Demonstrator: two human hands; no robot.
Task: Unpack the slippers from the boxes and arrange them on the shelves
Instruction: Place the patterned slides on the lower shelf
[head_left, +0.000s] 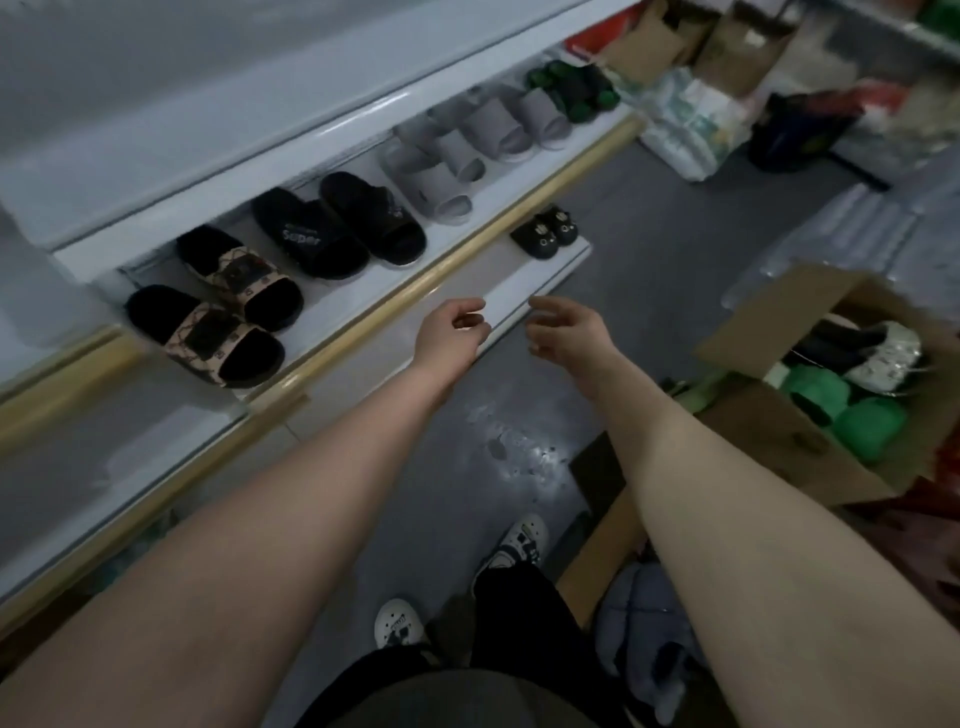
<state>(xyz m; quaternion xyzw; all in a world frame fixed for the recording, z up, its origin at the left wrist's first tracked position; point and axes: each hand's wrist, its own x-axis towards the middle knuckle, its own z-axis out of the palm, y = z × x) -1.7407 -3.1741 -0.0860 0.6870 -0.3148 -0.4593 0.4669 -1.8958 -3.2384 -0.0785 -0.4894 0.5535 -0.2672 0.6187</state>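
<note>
In the head view, a row of slippers (332, 234) is seen lined along the upper shelf (343, 304), and one small black pair (543, 234) is set on the lower shelf (524, 275). More are left in the open box (753, 332). The left hand (454, 335) and right hand (569, 332) are held empty, fingers loosely curled, at the lower shelf's front edge, where bare room is offered.

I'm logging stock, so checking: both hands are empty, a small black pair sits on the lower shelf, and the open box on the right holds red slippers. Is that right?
One slip: the head view shows the open box on the right holding green slippers, not red. The rest is right.
</note>
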